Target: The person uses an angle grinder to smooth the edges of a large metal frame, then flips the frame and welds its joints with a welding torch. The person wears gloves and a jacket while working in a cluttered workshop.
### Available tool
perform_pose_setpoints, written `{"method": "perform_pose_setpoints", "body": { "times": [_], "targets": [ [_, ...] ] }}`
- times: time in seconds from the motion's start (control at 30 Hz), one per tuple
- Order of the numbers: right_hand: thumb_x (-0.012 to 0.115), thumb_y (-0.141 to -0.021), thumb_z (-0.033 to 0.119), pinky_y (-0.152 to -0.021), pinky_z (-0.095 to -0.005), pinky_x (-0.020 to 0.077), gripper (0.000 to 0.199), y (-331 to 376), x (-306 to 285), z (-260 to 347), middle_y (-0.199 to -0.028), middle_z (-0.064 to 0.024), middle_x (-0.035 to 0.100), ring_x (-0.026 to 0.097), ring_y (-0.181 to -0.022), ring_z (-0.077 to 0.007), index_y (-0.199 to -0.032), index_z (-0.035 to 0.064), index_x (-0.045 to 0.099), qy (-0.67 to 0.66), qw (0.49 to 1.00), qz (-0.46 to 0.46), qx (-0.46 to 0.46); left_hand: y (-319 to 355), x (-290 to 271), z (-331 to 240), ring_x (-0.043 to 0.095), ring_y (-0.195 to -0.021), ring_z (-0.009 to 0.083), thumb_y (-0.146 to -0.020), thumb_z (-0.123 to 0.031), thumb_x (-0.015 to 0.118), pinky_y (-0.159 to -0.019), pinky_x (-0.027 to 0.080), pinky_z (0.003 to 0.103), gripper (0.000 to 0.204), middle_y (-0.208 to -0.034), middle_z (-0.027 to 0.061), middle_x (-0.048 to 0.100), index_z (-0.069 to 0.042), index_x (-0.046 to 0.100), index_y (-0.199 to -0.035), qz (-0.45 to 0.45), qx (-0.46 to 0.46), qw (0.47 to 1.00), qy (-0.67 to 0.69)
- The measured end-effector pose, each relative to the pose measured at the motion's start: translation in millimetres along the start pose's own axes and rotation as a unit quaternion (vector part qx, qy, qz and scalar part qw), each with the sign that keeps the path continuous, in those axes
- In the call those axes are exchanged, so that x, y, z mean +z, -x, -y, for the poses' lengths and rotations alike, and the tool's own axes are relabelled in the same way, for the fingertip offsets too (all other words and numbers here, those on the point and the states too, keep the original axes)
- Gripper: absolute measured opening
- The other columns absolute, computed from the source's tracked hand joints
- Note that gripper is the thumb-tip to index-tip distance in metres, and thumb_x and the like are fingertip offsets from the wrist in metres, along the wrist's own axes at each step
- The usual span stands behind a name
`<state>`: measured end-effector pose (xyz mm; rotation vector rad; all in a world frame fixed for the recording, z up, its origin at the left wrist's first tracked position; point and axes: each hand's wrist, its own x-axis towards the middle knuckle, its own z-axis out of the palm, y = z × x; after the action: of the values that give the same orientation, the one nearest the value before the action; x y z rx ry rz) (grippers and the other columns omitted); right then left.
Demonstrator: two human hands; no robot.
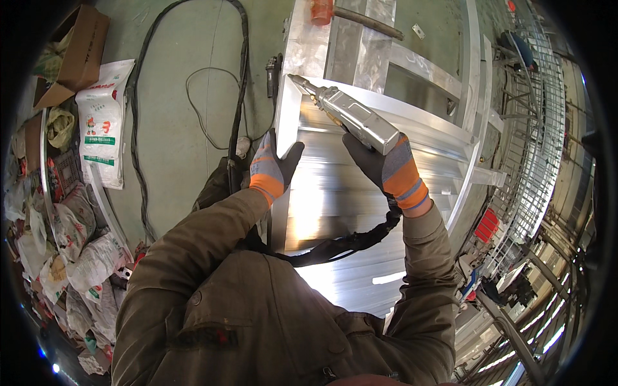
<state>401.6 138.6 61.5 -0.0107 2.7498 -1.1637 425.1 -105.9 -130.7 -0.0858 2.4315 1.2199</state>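
My right hand [396,170], in a dark-palmed glove with an orange and grey back, is closed around a silver handheld welding gun [360,116]. The gun's narrow nozzle points up and left, at the corner of a bright aluminium frame [291,106]. Ribbed, shiny metal panelling [322,186] fills the frame below the gun. My left hand [269,168], gloved alike, is at the frame's left edge, thumb spread from the fingers. Whether it presses on the metal I cannot tell. A dark sheathed cable [347,244] runs across the panel beneath my right wrist.
A red-headed mallet [322,11] lies on the far beams. Thick black hose [134,128] loops over the green floor at left. Beyond it are a cardboard box [87,48], a white printed sack [103,122] and piled bags [71,225]. Wire mesh racks [547,116] stand at right.
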Motion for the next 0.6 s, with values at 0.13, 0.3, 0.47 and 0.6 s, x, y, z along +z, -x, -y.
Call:
{"method": "perform_pose_setpoints", "body": {
  "times": [0.13,0.3,0.47,0.6],
  "targets": [
    [0.082,-0.099,0.021,-0.074,-0.0414,0.0632,0.032,-1.9,-0.3,2.3,-0.094,-0.0162,0.081,0.081,-0.084,-0.0333,-0.125,0.0024,0.078,-0.012,1.0,-0.001,0.012,-2.2,-6.7,-3.5,0.064,-0.135,0.0488,-0.096,-0.063,0.074,-0.114,0.053,0.051,0.092,-0.146,0.0325,0.065,0.001,0.052,-0.159,0.053,-0.048,0.997,0.022],
    [0.082,-0.099,0.022,-0.075,-0.0414,0.0635,0.033,-3.3,-0.6,5.1,-0.095,-0.0152,0.082,0.082,-0.085,-0.033,-0.125,0.0026,0.078,-0.006,1.0,-0.001,0.005,-4.3,-11.7,-7.9,0.061,-0.142,0.0502,-0.093,-0.071,0.074,-0.119,0.051,0.052,0.107,-0.153,0.0357,0.061,0.002,0.047,-0.166,0.081,-0.071,0.994,0.016],
    [0.082,-0.099,0.022,-0.075,-0.0424,0.0638,0.031,-4.8,-0.6,4.6,-0.097,-0.016,0.082,0.081,-0.086,-0.0352,-0.124,0.0034,0.078,0.006,1.0,0.002,-0.003,-3.1,-8.3,-6.7,0.061,-0.142,0.0499,-0.093,-0.072,0.073,-0.12,0.05,0.051,0.106,-0.152,0.0362,0.062,0.003,0.048,-0.165,0.065,-0.057,0.996,0.009],
    [0.082,-0.098,0.022,-0.075,-0.0429,0.0639,0.031,-7.8,-2.2,6.3,-0.098,-0.0166,0.082,0.08,-0.085,-0.0366,-0.122,0.0037,0.078,0.062,0.997,0.004,-0.041,-1.6,-8.5,-9.3,0.068,-0.129,0.0472,-0.099,-0.055,0.075,-0.109,0.055,0.05,0.078,-0.139,0.0307,0.07,0.001,0.059,-0.15,0.025,-0.018,0.999,0.009]
  ]
}}
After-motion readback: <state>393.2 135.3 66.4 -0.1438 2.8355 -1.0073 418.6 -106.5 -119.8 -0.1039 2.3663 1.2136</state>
